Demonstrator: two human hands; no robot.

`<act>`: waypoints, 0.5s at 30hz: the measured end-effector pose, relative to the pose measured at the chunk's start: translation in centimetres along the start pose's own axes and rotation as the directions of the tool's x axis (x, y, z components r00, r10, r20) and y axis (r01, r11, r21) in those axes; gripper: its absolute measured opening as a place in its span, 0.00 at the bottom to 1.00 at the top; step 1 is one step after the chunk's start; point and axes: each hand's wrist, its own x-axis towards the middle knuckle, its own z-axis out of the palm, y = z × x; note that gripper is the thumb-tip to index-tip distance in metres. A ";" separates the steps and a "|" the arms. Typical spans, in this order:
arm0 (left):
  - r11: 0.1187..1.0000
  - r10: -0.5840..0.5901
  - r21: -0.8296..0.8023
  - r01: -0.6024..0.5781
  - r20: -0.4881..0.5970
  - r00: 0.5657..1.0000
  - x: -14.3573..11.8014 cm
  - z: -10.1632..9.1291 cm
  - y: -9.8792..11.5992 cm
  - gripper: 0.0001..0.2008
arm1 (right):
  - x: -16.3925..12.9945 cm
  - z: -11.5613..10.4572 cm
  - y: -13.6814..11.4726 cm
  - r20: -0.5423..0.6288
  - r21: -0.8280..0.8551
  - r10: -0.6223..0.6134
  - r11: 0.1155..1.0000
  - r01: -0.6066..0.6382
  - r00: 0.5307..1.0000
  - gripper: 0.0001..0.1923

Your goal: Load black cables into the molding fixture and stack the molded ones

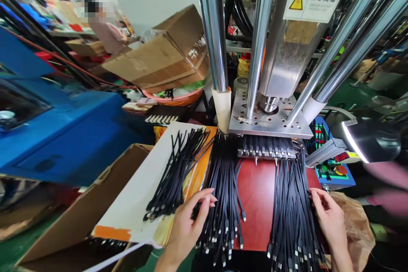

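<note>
My left hand [190, 220] hovers at the left edge of a hanging bundle of flat black cables [222, 187] with metal plugs at their lower ends. Its fingers are loosely curved, and nothing shows between thumb and forefinger. At the outer edge of a second cable bundle [288, 204] is my right hand [330, 216], thumb and forefinger tips close together; what they pinch, if anything, cannot be made out. Both bundles hang beside a metal mould [267, 153] holding a row of black connectors, beneath the press's steel plate [270, 125].
Another cable bunch [178, 174] lies on a white board [137, 182] at left, above an open cardboard box [95, 191]. A lamp [372, 140] and control box [338, 172] stand at right. Steel columns [213, 29] rise behind. A person [106, 34] is at the far left.
</note>
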 end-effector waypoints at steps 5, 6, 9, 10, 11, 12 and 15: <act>1.000 0.015 -0.005 -0.015 0.007 1.000 0.9 0.1 0.0 0.15 | -0.1 0.1 -0.3 0.007 0.018 0.008 1.000 -0.008 1.000 0.27; 1.000 0.016 -0.006 -0.016 0.010 1.000 1.1 0.1 0.0 0.15 | -0.1 0.1 -0.5 0.011 0.016 0.010 1.000 -0.010 1.000 0.26; 1.000 0.019 0.010 -0.019 0.022 1.000 1.6 0.1 -0.1 0.16 | -0.3 0.3 -1.4 0.011 0.018 -0.002 1.000 0.002 1.000 0.25; 1.000 0.017 0.021 -0.018 0.023 1.000 1.7 0.1 -0.2 0.17 | -0.3 0.4 -1.8 0.011 0.025 -0.014 1.000 0.014 1.000 0.25; 0.999 0.013 0.036 -0.014 0.021 1.000 1.9 0.1 -0.2 0.18 | -0.4 0.5 -2.2 0.010 0.034 -0.027 0.999 0.027 1.000 0.24; 0.999 0.009 0.054 -0.009 0.015 1.000 2.1 0.1 -0.3 0.19 | -0.3 0.7 -2.6 0.009 0.042 -0.040 0.998 0.039 0.999 0.24; 0.996 0.004 0.090 -0.007 0.035 0.999 2.6 0.2 -0.7 0.22 | 0.0 1.1 -3.5 -0.007 0.053 -0.061 0.997 0.062 0.998 0.23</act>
